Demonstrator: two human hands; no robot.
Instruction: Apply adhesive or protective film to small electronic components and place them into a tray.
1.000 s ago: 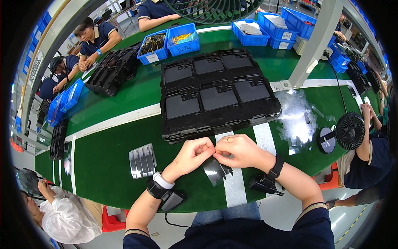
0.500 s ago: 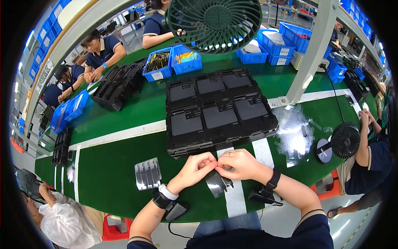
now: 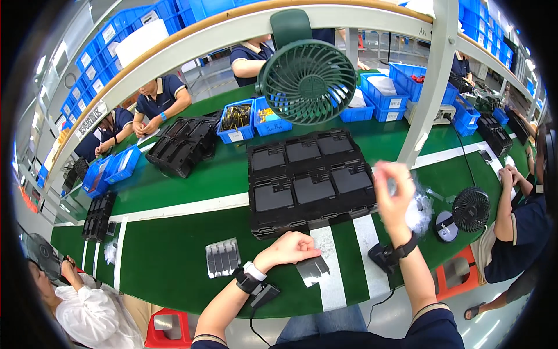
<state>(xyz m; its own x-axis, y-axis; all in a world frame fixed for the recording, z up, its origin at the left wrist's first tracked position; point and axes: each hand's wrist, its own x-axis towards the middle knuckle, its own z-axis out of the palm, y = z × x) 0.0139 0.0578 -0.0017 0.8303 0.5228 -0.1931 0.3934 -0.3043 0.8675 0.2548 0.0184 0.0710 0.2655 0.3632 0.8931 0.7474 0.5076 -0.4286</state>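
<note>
My left hand (image 3: 289, 248) is curled into a fist low over the green table, its fingers closed on the top edge of a flat grey metal part (image 3: 313, 270) that lies on a white stripe. My right hand (image 3: 392, 196) is raised and blurred above the right end of the black trays (image 3: 311, 183). It pinches what looks like a scrap of clear film (image 3: 385, 173). A heap of clear film scraps (image 3: 419, 210) lies on the table just right of that hand. Both wrists wear black straps with cables.
A grey ribbed part set (image 3: 222, 257) lies left of my left hand. A green fan (image 3: 307, 81) hangs from the frame above the trays; a small black fan (image 3: 469, 209) stands at right. Blue bins (image 3: 256, 119), more black trays (image 3: 185, 142) and seated workers line the far side.
My hands were together over the grey part; now my right hand has lifted up and to the right with the film scrap. My left hand stays low on the part. The view has tilted up.
</note>
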